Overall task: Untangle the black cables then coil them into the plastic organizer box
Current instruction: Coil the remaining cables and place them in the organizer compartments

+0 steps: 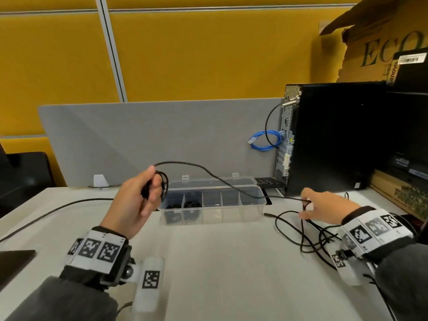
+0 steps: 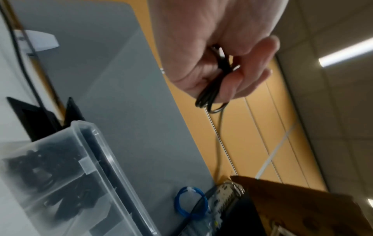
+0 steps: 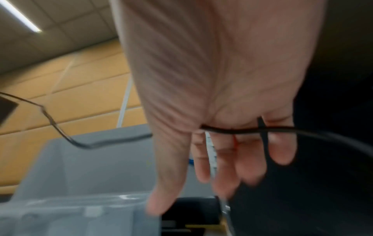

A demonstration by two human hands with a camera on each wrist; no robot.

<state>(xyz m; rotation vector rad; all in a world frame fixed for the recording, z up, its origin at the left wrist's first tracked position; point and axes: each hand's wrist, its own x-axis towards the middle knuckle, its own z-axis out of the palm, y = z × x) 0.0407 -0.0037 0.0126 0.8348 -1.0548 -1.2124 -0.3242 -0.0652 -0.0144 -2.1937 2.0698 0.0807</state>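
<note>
My left hand (image 1: 149, 188) is raised left of the clear plastic organizer box (image 1: 231, 217) and grips a small coil of black cable (image 1: 163, 181); in the left wrist view the fingers (image 2: 248, 79) curl round the coil (image 2: 210, 99). From the coil the black cable (image 1: 208, 173) arcs over the box to my right hand (image 1: 309, 205). That hand hovers low over the table with straight fingers (image 3: 222, 159), and the cable (image 3: 232, 130) crosses their bases. A loose tangle of black cable (image 1: 308, 237) lies under it. The box's two left compartments (image 1: 180, 205) hold coiled black cables.
A black computer tower (image 1: 335, 135) stands right behind the box, with a blue network cable (image 1: 264, 141) looped at its back. A grey divider (image 1: 162, 135) closes the rear. Another black cable (image 1: 58, 207) runs across the left tabletop. A dark flat object (image 1: 14, 262) sits at the near left edge.
</note>
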